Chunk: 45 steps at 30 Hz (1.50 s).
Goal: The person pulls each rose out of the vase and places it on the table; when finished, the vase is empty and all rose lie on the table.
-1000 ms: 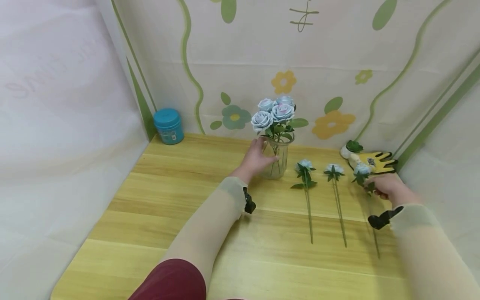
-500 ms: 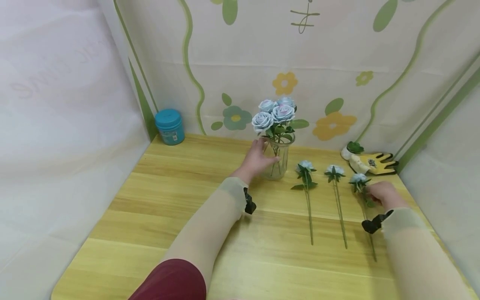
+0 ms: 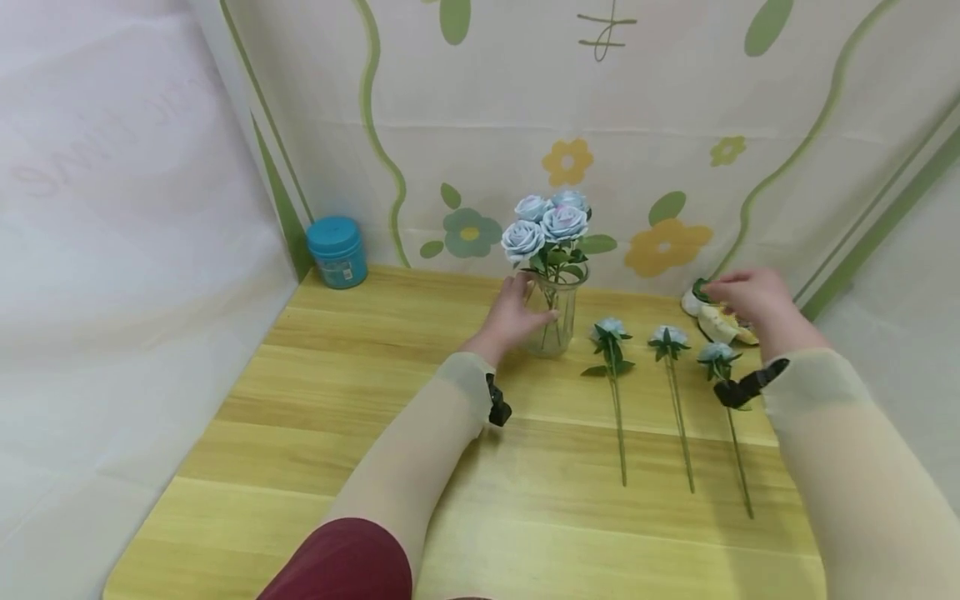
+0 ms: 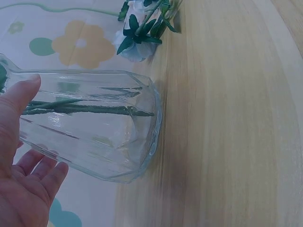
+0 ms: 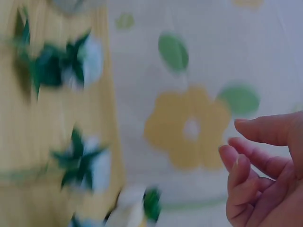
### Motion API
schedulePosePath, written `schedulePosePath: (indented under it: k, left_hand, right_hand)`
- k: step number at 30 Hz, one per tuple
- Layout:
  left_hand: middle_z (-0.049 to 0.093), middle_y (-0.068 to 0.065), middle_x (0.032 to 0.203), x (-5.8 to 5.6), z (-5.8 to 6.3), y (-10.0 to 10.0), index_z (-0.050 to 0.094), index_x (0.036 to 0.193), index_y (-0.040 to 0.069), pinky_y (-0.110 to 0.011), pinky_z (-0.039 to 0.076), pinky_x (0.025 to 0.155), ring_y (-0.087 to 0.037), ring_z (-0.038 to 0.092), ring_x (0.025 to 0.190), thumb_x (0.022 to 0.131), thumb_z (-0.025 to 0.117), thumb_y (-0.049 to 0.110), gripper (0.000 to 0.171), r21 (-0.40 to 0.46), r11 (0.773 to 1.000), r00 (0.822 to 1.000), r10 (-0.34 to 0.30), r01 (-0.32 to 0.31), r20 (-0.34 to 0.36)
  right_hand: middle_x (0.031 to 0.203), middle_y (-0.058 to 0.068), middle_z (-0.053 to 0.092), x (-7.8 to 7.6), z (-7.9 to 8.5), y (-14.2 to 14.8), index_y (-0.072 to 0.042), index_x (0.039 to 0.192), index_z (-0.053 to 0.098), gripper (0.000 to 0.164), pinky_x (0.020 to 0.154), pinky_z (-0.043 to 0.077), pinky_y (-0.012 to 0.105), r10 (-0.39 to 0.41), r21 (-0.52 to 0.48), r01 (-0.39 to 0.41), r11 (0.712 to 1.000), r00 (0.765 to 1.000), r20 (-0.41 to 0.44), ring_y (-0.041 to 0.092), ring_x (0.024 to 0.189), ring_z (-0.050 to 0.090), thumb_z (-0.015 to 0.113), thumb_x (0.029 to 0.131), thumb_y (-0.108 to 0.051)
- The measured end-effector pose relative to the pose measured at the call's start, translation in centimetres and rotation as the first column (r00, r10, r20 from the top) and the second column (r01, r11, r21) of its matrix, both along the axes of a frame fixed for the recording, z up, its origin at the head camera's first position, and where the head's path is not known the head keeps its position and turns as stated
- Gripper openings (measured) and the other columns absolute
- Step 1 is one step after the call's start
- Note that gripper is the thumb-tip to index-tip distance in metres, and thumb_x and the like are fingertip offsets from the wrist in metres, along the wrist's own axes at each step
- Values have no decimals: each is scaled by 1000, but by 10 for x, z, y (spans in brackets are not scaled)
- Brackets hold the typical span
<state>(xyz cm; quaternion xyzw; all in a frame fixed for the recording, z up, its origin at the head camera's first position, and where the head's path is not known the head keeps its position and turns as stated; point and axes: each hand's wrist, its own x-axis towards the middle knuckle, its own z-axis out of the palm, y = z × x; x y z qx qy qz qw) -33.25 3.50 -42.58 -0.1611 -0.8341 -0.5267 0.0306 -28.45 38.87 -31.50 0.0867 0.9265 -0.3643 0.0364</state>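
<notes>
My left hand (image 3: 510, 321) holds a clear glass vase (image 3: 561, 329) upright near the back of the table. In the left wrist view, the thumb lies on one side of the glass and the fingers curve round the other. Several pale blue roses (image 3: 546, 227) stand in it, their green stems (image 4: 71, 109) showing through the glass. To the right, three single roses (image 3: 611, 329) lie on the wood with their stems pointing toward me. My right hand (image 3: 757, 304) is raised above the rightmost rose (image 3: 718, 353), with nothing between thumb and loosely bent fingers in the right wrist view.
A blue lidded tub (image 3: 337, 254) sits at the table's back left corner. A yellow and black glove (image 3: 742, 331) and a small white-potted plant (image 3: 692, 303) are at the back right, partly behind my right hand. A printed cloth wall (image 3: 480, 150) rises along the back edge.
My right hand set the rightmost rose down slightly left of where it was, let it go and lifted up and back. My left hand has stayed on the vase.
</notes>
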Motion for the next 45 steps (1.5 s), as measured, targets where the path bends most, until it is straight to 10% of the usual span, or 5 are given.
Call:
schedulePosePath:
  k: [8,18,26,39,45]
  left_hand:
    - [38,-7,142,-1,-2,1,41,143,18,-39,39,108,-25,44,133,83,82,32,74,-5,1000,1000,2,-2,-1]
    - [37,-7,143,-3,-1,2,39,146,21,-38,42,106,-28,43,134,84,82,26,75,14,1000,1000,-19,19,-12]
    - [42,-10,137,-2,1,2,43,141,15,-38,45,103,-27,48,128,83,81,32,71,-72,997,1000,4,-6,-26]
    - [44,-10,132,-3,0,-2,42,140,11,-38,45,103,-28,48,127,83,82,33,73,-52,999,1000,-7,5,-26]
    - [43,-11,135,-2,1,0,42,141,11,-39,45,103,-28,49,126,84,81,30,72,-45,999,1000,-6,6,-20]
  right_hand:
    - [115,13,60,-14,15,-97,-3,118,64,43,72,51,34,116,-48,-126,991,979,-170,24,89,58,68,94,-38]
    - [94,11,59,-20,-4,-186,-5,123,64,41,65,47,33,121,-160,-175,972,947,-296,23,80,54,75,89,-24]
    - [86,11,62,-27,-9,-202,0,114,69,31,63,46,32,84,-133,-141,981,929,-362,21,76,54,72,89,-17]
    - [124,19,64,-30,0,-204,2,123,64,40,97,48,46,124,-261,-198,945,953,-275,31,116,57,73,88,-14]
    - [98,11,60,-29,13,-198,3,107,64,28,81,50,36,24,-355,-166,920,928,-372,23,93,55,75,89,-16]
